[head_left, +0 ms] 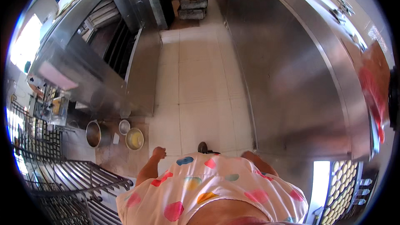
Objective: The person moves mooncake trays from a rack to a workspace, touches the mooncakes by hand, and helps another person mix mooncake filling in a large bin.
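Note:
My left hand (159,153) hangs low at my left side, fingers curled in, with nothing visible in it. It is nearest to a metal bowl (134,138) with something yellow inside, which stands on the floor apart from the hand. My right hand (248,155) is down at my right side beside the steel front of a long counter (287,66); its fingers are hard to make out. One dark shoe (203,147) shows beyond the hem of my spotted top (208,175).
Left of the tiled aisle (200,75) stands a steel cabinet (141,75) with open shelves. A deep pot (93,134) and a small bowl (124,127) sit near a dark metal rack (83,179). Metal boxes (191,2) are stacked ahead. A tray of round pale pieces (339,191) is at lower right.

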### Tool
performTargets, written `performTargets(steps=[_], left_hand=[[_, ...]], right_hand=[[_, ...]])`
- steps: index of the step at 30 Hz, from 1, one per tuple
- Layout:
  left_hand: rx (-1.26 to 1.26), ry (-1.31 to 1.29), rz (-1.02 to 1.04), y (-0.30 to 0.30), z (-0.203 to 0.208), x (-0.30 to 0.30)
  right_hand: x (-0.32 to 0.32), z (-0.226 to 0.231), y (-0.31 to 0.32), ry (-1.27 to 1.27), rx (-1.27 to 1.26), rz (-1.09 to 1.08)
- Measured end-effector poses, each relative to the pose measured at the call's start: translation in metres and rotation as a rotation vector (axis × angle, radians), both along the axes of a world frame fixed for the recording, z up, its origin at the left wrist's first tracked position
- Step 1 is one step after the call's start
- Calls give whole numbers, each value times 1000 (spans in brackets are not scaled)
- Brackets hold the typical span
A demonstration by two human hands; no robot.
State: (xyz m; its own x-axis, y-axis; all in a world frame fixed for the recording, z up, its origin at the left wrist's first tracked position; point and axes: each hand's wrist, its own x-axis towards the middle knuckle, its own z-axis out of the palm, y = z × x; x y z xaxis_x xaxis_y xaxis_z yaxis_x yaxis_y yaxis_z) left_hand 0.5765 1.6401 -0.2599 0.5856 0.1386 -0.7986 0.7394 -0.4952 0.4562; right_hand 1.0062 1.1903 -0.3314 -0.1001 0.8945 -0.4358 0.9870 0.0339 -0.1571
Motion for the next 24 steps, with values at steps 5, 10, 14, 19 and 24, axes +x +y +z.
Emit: performTargets(steps=[5, 10, 14, 19, 24], left_hand=[[-18, -178, 407, 117, 33, 255], [137, -468, 406, 237, 83, 471], [-135, -386, 470, 309, 107, 573], [199, -177, 170, 439, 76, 542], [194, 115, 201, 543, 71, 525]], right_hand=[[125, 24, 15, -103, -107, -296], [204, 97, 173, 852, -222, -1884], [340, 55, 289, 603, -461, -1405], [540, 87, 530, 345, -199, -1039], [690, 138, 760, 371, 324, -1022]])
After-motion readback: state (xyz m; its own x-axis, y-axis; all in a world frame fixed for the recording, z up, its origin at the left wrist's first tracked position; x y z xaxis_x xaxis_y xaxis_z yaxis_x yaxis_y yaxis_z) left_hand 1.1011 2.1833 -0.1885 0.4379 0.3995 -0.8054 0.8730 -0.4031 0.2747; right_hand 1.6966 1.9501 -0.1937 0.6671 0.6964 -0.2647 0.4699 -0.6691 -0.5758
